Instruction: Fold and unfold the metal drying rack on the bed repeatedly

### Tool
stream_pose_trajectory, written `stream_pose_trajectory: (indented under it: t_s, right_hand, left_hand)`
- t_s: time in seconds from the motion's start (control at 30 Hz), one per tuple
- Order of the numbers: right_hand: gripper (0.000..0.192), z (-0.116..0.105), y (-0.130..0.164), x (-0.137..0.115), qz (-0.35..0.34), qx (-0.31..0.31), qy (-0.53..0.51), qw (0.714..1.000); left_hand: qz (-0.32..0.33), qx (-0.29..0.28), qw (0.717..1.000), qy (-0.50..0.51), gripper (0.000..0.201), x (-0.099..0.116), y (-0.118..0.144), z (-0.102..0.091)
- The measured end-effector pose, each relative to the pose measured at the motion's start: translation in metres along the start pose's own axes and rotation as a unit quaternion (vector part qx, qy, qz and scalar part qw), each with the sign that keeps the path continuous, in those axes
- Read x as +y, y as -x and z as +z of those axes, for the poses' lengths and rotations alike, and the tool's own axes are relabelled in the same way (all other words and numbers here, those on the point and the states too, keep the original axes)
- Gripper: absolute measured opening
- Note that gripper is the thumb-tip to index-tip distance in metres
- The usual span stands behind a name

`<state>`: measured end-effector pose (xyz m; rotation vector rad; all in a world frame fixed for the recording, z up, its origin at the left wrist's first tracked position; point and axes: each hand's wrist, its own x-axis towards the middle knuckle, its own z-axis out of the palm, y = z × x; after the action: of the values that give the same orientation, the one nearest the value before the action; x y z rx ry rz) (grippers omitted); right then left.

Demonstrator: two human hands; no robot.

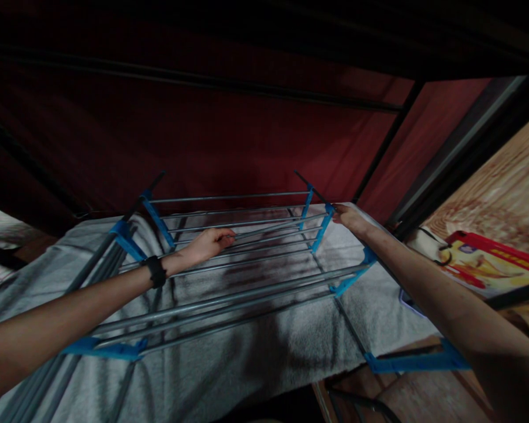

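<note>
Drying rack [247,282]: centre of frame, grey rails w/ blue plastic joints, lying over grey blanket [229,358] on bed. Left hand [209,244]: mid-frame, fingers clenched around one rail, black wristband [157,271] on wrist. Right hand [350,218]: centre-right, at rack's far right corner beside blue joint; fingers touching the frame, grip state not discernible. Red-yellow package [489,264]: right edge, apart from rack.

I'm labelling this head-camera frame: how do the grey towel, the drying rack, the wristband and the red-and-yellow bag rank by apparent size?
1. Grey towel, spread widest under everything.
2. Drying rack; close to the towel in span, so that order is unsure.
3. Red-and-yellow bag, partly hidden by the right arm.
4. Wristband on the left arm, smallest.
</note>
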<state>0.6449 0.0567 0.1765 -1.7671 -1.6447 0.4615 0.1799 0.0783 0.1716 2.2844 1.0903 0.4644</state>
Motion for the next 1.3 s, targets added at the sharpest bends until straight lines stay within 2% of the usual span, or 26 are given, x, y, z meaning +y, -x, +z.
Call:
stream_pose_trajectory:
  t_s: [0.17, 0.5, 0.8, 0.97, 1.3]
  right_hand:
    - [0.027, 0.002, -0.005, 0.005, 0.028, 0.000, -0.046, 0.999]
    - [0.027, 0.005, -0.010, 0.014, 0.034, 0.007, -0.060, 0.998]
    - [0.026, 0.005, -0.007, 0.006, 0.050, 0.008, -0.067, 0.996]
    - [0.026, 0.001, -0.003, -0.001, 0.042, 0.001, -0.064, 0.997]
    - [0.030, 0.002, -0.001, -0.005, 0.023, 0.003, -0.050, 0.998]
  left_hand:
    - [-0.011, -0.009, 1.000, 0.027, 0.045, 0.001, 0.000, 0.001]
    - [-0.027, -0.017, 0.997, 0.068, 0.046, 0.006, 0.000, 0.000]
    - [-0.020, -0.015, 0.998, 0.064, 0.046, 0.004, -0.001, 0.000]
    - [-0.032, -0.015, 0.996, 0.081, 0.045, 0.002, -0.003, -0.001]
    - [-0.013, -0.015, 0.998, 0.052, 0.042, -0.005, -0.004, -0.001]
